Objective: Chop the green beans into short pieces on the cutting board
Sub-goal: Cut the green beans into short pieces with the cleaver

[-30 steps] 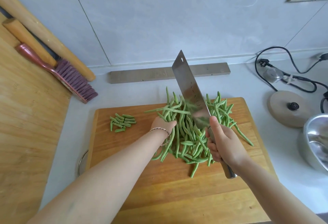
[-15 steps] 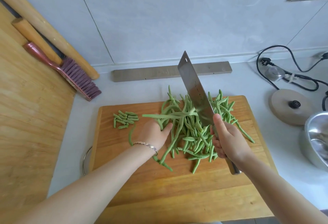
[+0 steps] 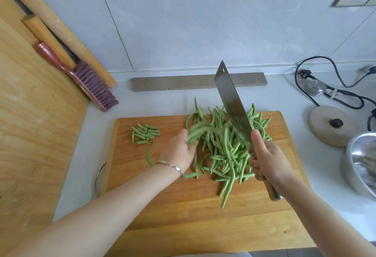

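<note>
Beans (image 3: pixel 225 146) lay piled on the cutting board (image 3: pixel 162 201), right of the few cut pieces (image 3: pixel 145 132). The left hand (image 3: pixel 180 151), grip now pinching a small bunch, had drawn it leftward out of the pile since a moment before; the right hand (image 3: pixel 268 159), grip pressed around the cleaver (image 3: pixel 232 104), kept it raised, so another cut seemed near.

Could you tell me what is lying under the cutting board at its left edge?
A thin round metal rim pokes out from under the cutting board on the counter. The rest is covered, so I cannot tell what it is.
</note>
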Available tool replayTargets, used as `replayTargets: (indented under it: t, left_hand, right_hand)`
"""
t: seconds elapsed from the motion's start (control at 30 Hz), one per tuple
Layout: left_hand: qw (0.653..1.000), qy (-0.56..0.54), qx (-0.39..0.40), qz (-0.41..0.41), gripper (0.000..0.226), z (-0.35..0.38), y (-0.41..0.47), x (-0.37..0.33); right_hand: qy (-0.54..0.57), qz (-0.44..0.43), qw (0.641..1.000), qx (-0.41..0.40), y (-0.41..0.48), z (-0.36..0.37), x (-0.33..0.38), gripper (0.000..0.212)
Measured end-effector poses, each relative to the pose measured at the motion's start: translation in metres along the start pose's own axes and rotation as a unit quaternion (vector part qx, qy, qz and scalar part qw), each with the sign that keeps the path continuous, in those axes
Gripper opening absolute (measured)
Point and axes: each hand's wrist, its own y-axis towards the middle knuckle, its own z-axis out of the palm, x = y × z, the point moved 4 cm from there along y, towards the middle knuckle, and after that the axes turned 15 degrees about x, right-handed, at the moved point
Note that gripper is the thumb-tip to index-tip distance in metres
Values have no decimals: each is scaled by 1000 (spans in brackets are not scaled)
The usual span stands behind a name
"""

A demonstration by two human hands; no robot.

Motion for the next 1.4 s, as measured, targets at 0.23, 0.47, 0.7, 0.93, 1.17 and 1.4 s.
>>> replayTargets:
  t: [0.23,0.47,0.7,0.93,1.17,1.4]
  left_hand:
    - [990,79,-93,-69,29,-27,-26,37]
    - [976,-59,100,-183,37,27,-56,114]
    - [963,-35,53,-262,45,29,-63,154]
    - [977,22,24,-211,29,28,-66,159]
    - [994,72,47,-70,37,42,-59,143]
    - [983,-90,-62,-146,21,36,-60,134]
  right_hand:
    - [41,3,998,56,-3,23,-5,52]
    - [37,46,990,127,-2,56,-21,51]
    - [43,110,974,192,5,100,-50,54]
    - [27,143,980,136,17,104,-65,53]
    - [6,157,986,48,17,80,-60,54]
    - [24,167,983,69,8,87,-60,53]
